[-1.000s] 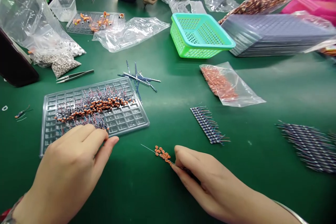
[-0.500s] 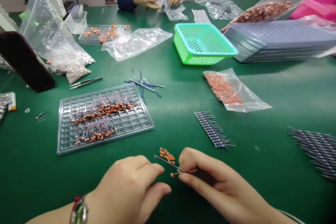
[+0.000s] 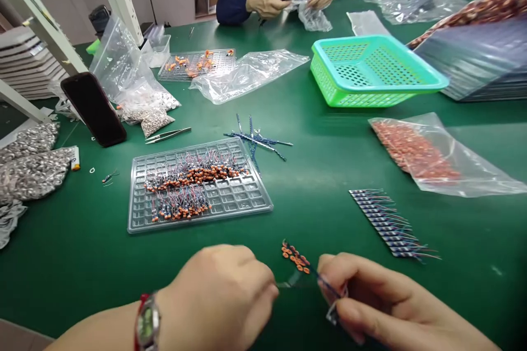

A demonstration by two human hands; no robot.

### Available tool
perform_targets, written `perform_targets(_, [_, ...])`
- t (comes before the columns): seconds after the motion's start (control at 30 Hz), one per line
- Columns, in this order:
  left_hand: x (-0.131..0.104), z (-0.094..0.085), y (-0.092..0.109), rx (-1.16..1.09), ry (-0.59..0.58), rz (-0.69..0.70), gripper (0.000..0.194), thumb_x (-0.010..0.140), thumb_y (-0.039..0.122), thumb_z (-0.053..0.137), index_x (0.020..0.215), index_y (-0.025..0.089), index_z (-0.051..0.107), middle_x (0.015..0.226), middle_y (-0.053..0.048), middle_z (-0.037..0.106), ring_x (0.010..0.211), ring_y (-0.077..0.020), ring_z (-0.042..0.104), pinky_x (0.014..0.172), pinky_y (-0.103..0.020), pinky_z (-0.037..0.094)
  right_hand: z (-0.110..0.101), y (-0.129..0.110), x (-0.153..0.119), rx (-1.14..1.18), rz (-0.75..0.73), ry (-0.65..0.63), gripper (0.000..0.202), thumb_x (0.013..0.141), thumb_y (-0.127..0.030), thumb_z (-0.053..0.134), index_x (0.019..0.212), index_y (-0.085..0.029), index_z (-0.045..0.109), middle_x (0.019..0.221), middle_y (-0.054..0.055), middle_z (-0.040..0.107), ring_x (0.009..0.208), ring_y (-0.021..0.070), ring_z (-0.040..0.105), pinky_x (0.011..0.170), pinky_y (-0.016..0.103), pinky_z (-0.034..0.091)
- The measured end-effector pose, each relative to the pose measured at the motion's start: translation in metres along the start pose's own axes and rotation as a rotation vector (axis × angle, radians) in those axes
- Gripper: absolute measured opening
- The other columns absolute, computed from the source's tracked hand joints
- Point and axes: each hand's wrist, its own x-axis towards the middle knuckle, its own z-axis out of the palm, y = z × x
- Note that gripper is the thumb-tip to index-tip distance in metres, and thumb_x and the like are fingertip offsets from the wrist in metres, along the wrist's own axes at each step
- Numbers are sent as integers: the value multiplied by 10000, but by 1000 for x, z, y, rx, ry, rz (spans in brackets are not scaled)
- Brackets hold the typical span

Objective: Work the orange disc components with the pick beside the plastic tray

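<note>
Dark strip (image 3: 315, 273) — in right hand (image 3: 379, 293); tip near orange rings (image 3: 298, 261)

A passage crosses the smooth green counter (image 3: 315, 178) between the clear plastic compartmented tray (image 3: 247, 197) and the slanting row of blue-and-white wired strips (image 3: 385, 225), with small orange rings (image 3: 292, 258) obstructing its near end and a turquoise-and-green perforated plastic basket (image 3: 358, 98) its far end.

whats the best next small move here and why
Probably lift the dark strip in the right hand clear of the orange rings: its far end appears to overlap them and might scatter them. The left hand seems busy pinching a blurred piece.
</note>
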Motion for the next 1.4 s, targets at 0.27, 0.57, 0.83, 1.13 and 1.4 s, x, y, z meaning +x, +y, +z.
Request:
perform_targets(0.27, [-1, -62, -40, 438, 59, -496, 222, 928, 244, 477, 764, 196, 619, 755, 4, 637, 686, -166, 589, 633, -303, 398, -36, 4, 12, -578, -306, 262, 220, 800, -484, 689, 787, -270, 642, 710, 2, 625, 618, 191, 610, 515, 244, 526])
perform_targets(0.57, [4, -53, -44, 475, -14, -525, 237, 934, 285, 479, 735, 205, 580, 753, 4, 632, 690, -166, 587, 622, -289, 374, -31, 0, 14, -926, -464, 170, 196, 944, -371, 492, 854, -268, 631, 783, 23, 644, 649, 185, 641, 515, 262, 513])
perform_targets(0.83, [2, -54, -51, 426, 108, -468, 288, 910, 408, 501, 699, 221, 556, 695, 21, 617, 641, -156, 564, 582, -279, 356, -30, -13, 11, -961, -374, 163, 330, 966, -443, 465, 774, -253, 654, 707, 12, 630, 579, 166, 614, 512, 268, 486])
perform_targets(1.13, [5, -46, -46, 371, 263, -266, 282, 931, 430, 491, 775, 228, 610, 691, 31, 619, 601, -128, 554, 579, -269, 377, -27, -8, 9, -1008, -420, 202, 221, 977, -346, 471, 834, -254, 612, 680, -10, 580, 553, 151, 565, 518, 265, 431])
perform_targets(1.4, [6, -23, -39, 279, 192, -115, 159, 942, 325, 512, 883, 227, 622, 793, 31, 641, 707, -125, 605, 666, -268, 431, -25, -21, 4, -945, -288, 117, 169, 941, -249, 480, 788, -243, 551, 678, -11, 610, 575, 151, 565, 516, 251, 463])
